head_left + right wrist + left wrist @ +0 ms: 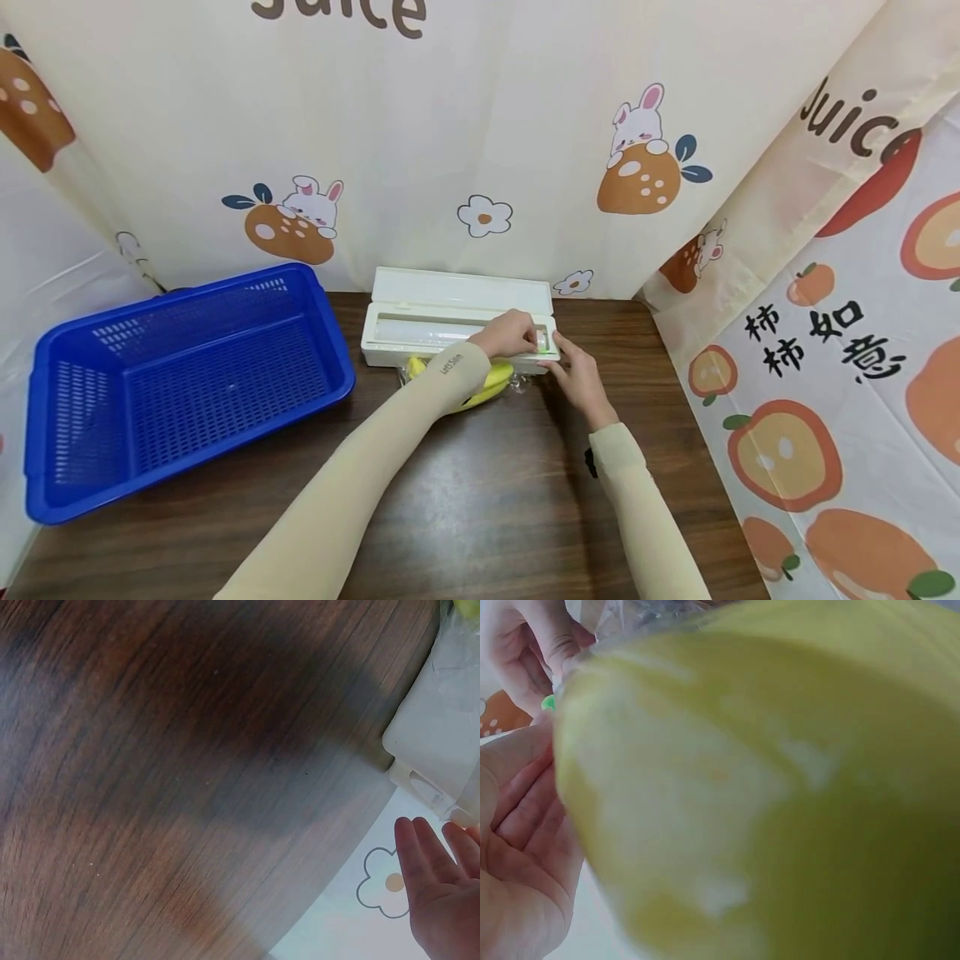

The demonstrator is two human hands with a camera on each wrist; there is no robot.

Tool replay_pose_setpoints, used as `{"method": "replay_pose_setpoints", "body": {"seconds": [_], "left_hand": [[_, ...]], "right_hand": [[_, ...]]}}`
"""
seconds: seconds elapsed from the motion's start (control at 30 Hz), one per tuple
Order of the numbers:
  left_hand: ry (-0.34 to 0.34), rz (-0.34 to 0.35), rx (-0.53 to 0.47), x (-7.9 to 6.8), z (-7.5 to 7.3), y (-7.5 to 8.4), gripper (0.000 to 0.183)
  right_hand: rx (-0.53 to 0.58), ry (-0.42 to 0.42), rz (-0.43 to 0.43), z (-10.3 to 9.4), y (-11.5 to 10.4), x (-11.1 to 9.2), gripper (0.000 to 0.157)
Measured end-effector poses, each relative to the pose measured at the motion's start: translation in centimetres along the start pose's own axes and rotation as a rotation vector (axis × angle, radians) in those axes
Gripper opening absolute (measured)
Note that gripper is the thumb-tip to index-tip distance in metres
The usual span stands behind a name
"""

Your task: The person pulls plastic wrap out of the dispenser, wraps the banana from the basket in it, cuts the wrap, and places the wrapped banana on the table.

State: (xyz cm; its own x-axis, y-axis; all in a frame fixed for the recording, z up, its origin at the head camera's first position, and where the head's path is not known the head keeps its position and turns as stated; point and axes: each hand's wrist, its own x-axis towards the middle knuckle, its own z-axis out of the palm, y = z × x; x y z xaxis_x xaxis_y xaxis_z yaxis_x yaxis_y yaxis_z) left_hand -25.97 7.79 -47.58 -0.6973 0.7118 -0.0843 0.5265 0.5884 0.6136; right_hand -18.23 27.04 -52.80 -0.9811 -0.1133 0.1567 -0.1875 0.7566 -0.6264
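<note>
A long white cling film dispenser (457, 354) stands near the back of the table with its lid raised. A roll of film (420, 332) lies inside. My left hand (508, 335) reaches over its right end and pinches a small green slider (543, 351), also visible as a green tip (549, 702) in the left wrist view. My right hand (579, 379) grips the dispenser's right front corner between thumb and fingers; in the right wrist view several fingers (424, 851) lie along its end. Yellow bananas (491, 382) in clear wrap lie in front, partly hidden by my left forearm.
A big blue plastic basket (217, 446) stands at the left of the dark wooden table (480, 500). Printed curtains (420, 142) hang close behind the dispenser and along the right side.
</note>
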Motion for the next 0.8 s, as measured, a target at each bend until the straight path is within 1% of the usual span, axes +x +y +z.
{"method": "replay_pose_setpoints", "body": {"seconds": [0.17,0.3,0.53,0.7,0.8], "left_hand": [[-0.004,-0.003,-0.010,-0.7,-0.3,-0.6,0.012],[-0.007,-0.016,-0.029,-1.2,-0.5,-0.8,0.012],[0.002,-0.008,-0.055,-1.4,-0.5,-0.7,0.012],[0.021,-0.031,-0.104,-1.6,-0.4,-0.8,0.015],[0.020,-0.032,-0.105,-1.6,-0.4,-0.7,0.017]], "right_hand": [[-0.002,-0.012,0.017,0.0,-0.2,-0.1,0.065],[0.005,-0.009,0.011,0.1,-0.2,0.0,0.066],[0.002,-0.010,0.014,-0.1,-0.2,0.0,0.065],[-0.022,-0.012,0.003,0.0,-0.3,0.0,0.065],[-0.023,-0.015,0.005,-0.1,-0.4,0.0,0.065]]}}
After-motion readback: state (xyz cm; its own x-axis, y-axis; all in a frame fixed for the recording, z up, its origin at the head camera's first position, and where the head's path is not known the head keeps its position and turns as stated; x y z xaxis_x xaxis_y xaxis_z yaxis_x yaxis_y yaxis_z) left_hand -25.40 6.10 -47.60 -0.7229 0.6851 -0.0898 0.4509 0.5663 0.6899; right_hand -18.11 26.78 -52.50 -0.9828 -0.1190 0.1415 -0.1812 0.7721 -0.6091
